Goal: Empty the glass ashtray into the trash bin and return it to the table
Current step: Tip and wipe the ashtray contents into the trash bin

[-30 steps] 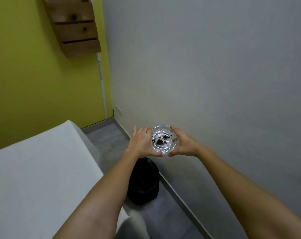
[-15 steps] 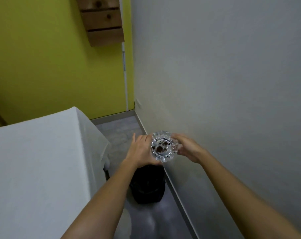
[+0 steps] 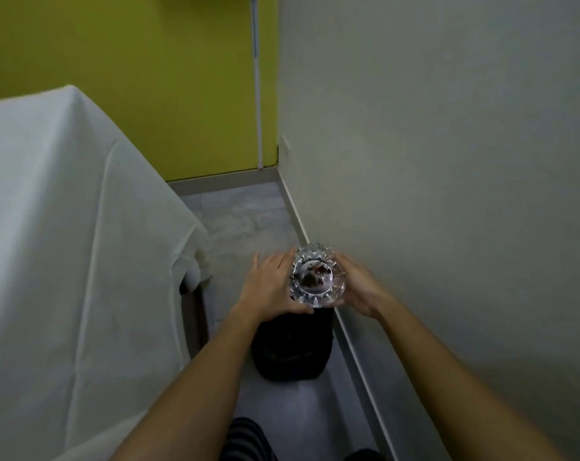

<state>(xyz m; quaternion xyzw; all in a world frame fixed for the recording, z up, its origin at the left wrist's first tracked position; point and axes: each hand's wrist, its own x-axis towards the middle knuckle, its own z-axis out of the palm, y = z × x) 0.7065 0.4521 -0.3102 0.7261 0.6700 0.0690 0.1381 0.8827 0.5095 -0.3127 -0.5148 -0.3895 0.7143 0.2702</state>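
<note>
glass ashtray (image 3: 316, 281) | clasped between both hands' fingers (image 3: 350, 266) | above trash bin (image 3: 292, 351)

Grey floor (image 3: 245, 207) runs between cloth-covered table (image 3: 65, 227) and pale wall. Black trash bin (image 3: 292, 347) stands on floor, directly below both hands, just beside wall's baseboard. Table sits left of left hand (image 3: 268, 287); white cloth drapes over its edge, top bare where visible.
</note>
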